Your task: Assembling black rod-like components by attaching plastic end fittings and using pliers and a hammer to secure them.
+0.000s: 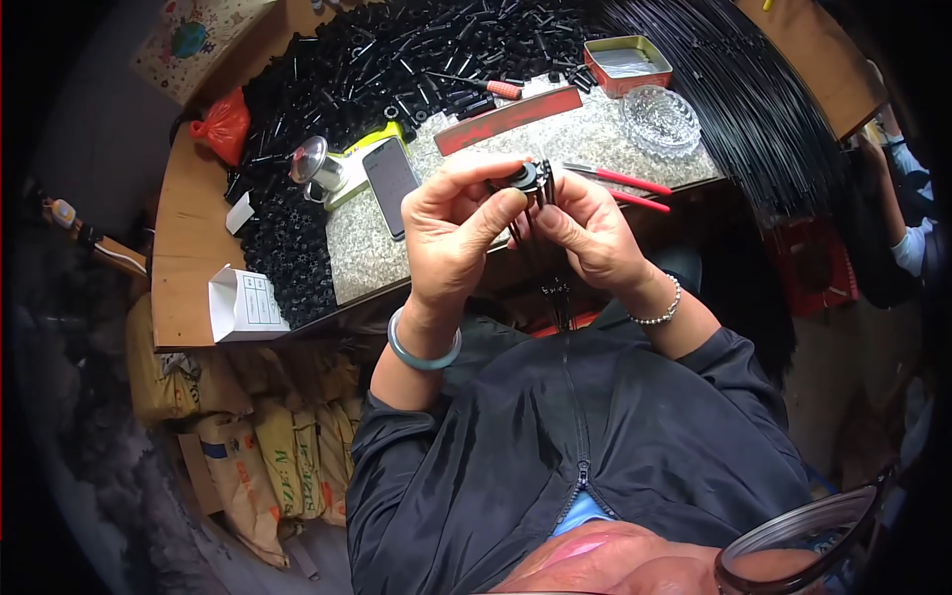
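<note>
The thin black rods (557,290) hang down in front of the person's jacket (585,416), short of the counter's front edge. They run up to a black round-topped piece (526,177), which is raised close to that edge between the two hands. The left grip (448,230) is narrow, thumb and forefinger closed on the rim of the round-topped piece; the right grip (593,236) pinches the rods just beside it, fingertips nearly meeting those of the left.

At the front left corner of the counter (178,273), an open white box (245,304) sits close to the edge. Stone shows on the speckled slab (367,266) between the phone (391,183) and the front edge, leaving some room left of the left grip. To the right, red-handled pliers (635,182) lie just behind the right grip, their handles pointing toward the slab's right edge, so room is tighter there.

Farther in, a silver cup (317,167) stands beside the phone, and a glass dish (662,121) sits near the slab's right edge. A red bar (509,120) lies across the slab behind the hands, with a narrow strip of stone before it. Beyond, a heap of small black parts (397,59) covers the counter toward its far edge, and long black rods (714,99) overhang the right side's front edge.
</note>
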A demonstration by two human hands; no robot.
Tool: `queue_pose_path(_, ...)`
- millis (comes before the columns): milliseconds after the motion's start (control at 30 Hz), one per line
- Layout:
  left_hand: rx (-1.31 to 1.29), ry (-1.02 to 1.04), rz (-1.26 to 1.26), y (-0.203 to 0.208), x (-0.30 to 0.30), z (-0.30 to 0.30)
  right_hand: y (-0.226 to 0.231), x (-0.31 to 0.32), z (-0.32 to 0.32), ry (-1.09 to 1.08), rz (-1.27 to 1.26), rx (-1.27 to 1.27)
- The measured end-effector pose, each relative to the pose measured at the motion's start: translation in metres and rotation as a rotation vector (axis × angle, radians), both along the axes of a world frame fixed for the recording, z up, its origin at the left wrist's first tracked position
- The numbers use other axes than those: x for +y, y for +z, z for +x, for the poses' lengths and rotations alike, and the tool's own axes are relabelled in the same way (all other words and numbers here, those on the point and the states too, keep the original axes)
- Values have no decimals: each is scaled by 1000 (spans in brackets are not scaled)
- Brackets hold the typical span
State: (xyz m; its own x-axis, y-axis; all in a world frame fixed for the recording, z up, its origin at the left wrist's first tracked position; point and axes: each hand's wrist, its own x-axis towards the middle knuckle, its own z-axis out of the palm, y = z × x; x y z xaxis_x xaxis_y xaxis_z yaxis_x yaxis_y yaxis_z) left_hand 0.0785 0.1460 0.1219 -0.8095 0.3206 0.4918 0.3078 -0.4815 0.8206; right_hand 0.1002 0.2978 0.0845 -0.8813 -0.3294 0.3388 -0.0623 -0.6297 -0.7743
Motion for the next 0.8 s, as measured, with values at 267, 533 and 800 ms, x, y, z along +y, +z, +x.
queue_pose_path(267,26,88,-82,4,0,-1,1,-3,-2,-92,-8,-31)
queue_pose_path(533,-71,-25,46,10,6,7,-11,7,-7,132,-222,-111)
queue_pose_path(800,-50,-64,70,7,1,4,-7,5,-6,149,-100,-65)
